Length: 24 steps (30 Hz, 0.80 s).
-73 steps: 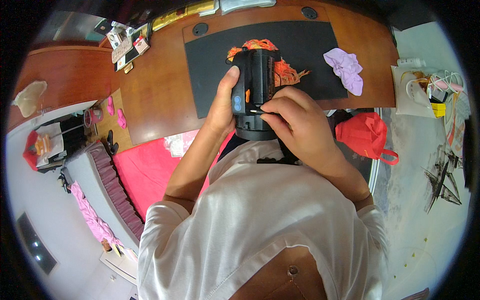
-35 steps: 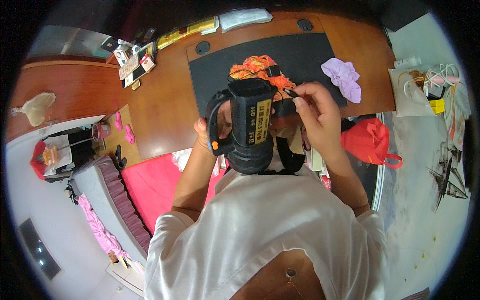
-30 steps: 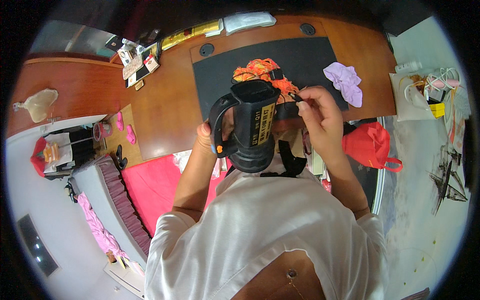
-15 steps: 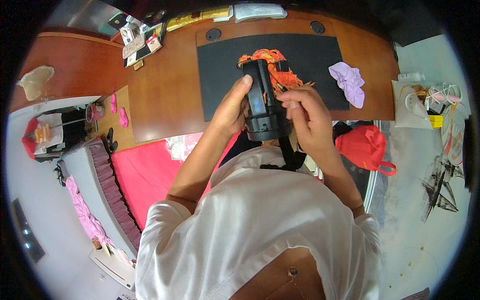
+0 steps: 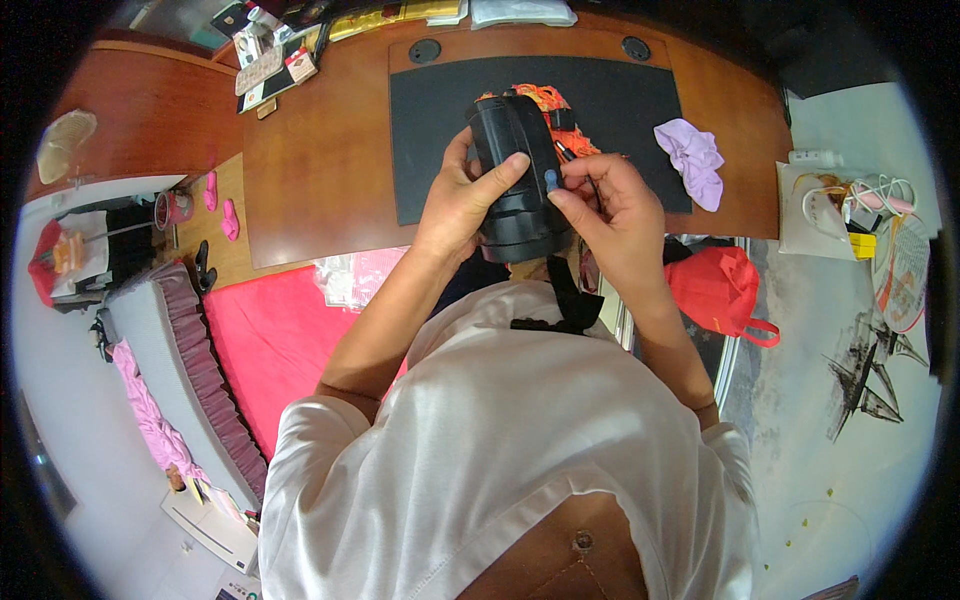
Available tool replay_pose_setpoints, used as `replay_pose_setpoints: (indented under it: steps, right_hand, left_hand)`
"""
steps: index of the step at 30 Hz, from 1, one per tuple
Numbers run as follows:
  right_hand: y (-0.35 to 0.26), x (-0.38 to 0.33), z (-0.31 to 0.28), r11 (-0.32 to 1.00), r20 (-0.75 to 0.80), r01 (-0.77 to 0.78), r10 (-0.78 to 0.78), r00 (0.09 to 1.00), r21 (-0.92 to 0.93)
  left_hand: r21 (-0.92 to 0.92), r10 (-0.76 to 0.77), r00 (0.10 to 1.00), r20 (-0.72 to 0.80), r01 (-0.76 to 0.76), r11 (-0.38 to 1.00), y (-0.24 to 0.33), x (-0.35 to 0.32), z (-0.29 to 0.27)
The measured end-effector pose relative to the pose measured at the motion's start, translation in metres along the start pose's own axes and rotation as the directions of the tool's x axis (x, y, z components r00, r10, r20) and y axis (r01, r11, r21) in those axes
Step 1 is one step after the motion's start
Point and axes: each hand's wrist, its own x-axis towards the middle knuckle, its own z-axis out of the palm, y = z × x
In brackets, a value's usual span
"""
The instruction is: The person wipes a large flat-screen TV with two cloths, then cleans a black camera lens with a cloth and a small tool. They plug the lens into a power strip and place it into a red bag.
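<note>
I hold a black cylindrical case (image 5: 515, 180) with a dangling black strap (image 5: 562, 300) up over the edge of the wooden desk (image 5: 320, 180). My left hand (image 5: 462, 195) wraps its left side, thumb laid across the front. Against the case's right edge my right hand (image 5: 610, 200) pinches a small blue tab between thumb and fingers. Behind the case, orange patterned cloth (image 5: 555, 115) lies on a dark desk mat (image 5: 430, 130).
A lilac fabric piece (image 5: 692, 160) lies at the mat's right end. A red bag (image 5: 722, 290) sits on the floor to my right. Small boxes and cards (image 5: 275, 65) are at the desk's far left. A pink-covered bed (image 5: 270, 350) lies to my left.
The case was turned upright showing a yellow label, then swung back down flat. My right hand went from the orange cloth to the case's right edge.
</note>
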Motion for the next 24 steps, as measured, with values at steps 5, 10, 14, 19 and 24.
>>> replay_pose_setpoints:
  steps: [5, 10, 14, 19, 24]
  right_hand:
    - [-0.005, -0.005, -0.003, 0.991, 0.006, -0.035, 0.036, 0.999, -0.130]
    - [-0.012, -0.002, 0.000, 0.862, 0.038, 0.199, -0.205, 0.978, -0.466]
    - [-0.011, -0.002, -0.002, 0.748, 0.099, 0.293, -0.294, 0.951, -0.596]
    - [-0.004, -0.004, -0.003, 0.674, 0.123, 0.325, -0.330, 0.936, -0.664]
    - [0.000, -0.005, -0.009, 0.550, 0.152, 0.357, -0.383, 0.911, -0.755]
  left_hand:
    - [0.236, 0.191, 0.975, -0.115, -0.160, 0.958, -0.001, -0.004, 0.003]
    - [0.312, 0.213, 0.969, -0.127, -0.165, 0.936, -0.002, -0.002, 0.003]
    - [0.293, 0.176, 0.979, -0.101, -0.140, 0.946, -0.004, 0.001, 0.003]
    - [0.268, 0.141, 0.983, -0.118, -0.106, 0.958, -0.005, 0.002, 0.008]
    - [0.185, 0.113, 0.985, -0.131, -0.088, 0.979, -0.002, 0.003, 0.014]
